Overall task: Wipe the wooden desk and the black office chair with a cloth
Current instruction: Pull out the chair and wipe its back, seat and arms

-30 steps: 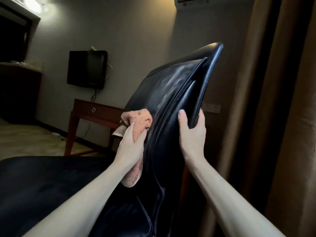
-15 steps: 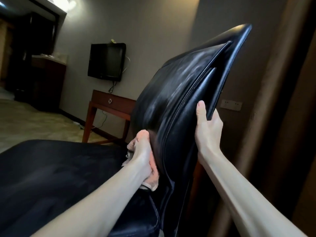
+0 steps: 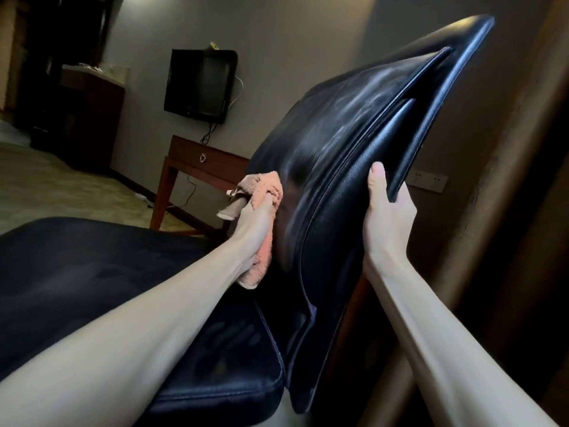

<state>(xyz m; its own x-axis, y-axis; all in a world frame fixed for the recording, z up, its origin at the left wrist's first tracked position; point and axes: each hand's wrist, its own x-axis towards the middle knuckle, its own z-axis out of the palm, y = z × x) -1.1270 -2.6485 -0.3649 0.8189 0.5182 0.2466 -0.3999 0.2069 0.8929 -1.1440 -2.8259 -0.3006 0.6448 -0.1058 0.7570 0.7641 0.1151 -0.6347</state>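
Pressing a bunched pink cloth (image 3: 266, 192) to the lower front of a black chair (image 3: 338, 241), a person worked at its backrest (image 3: 363, 140) in a dim room. The left hand (image 3: 254, 232) had its fingers curled round the cloth, a loose corner poking out toward the far wall. It held the wad against the leather, below a patch streaked with pale smears. The right hand (image 3: 388, 220) gripped the backrest's side edge, thumb laid along the front and fingers wrapped out of sight behind. That grip was apparently meant to brace the tilted back against the rubbing (a one-handed push would likely rock it away). The seat (image 3: 92, 272) lay beneath the left forearm. The wooden worktop (image 3: 203, 157), the job's other item, stood well apart against the far wall under a wall-mounted television (image 3: 200, 84), with neither hand near it. Whether it had been wiped could not be told. A brown curtain (image 3: 508, 211) hung just behind the chair.
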